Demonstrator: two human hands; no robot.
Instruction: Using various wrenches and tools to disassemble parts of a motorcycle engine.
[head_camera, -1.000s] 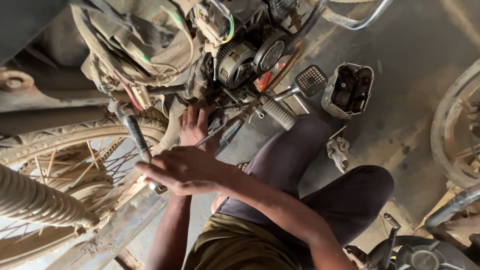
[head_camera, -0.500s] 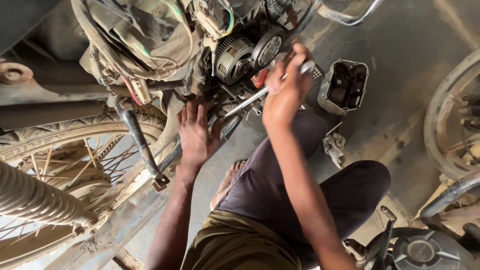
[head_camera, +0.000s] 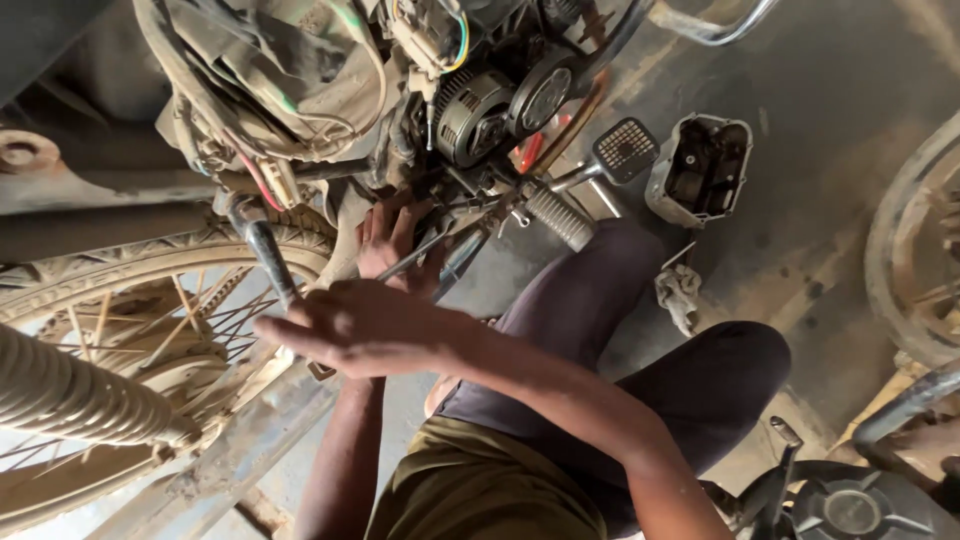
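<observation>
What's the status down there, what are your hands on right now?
Left hand flat against engine underside, open. Right hand reaching across to kickstand, grip unclear. Footpeg and pedal close beside.

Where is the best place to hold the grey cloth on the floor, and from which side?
Take the grey cloth by its crumpled upper folds, coming from above. It lies bunched on the bare floor beside the knee, apart from the open metal box, so the top seems free.

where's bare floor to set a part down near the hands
Bare concrete floor lies right of the open grey housing, up to the wheel rim. Crowded: left hand sits under the engine; right hand hangs over the spoked wheel.
</observation>
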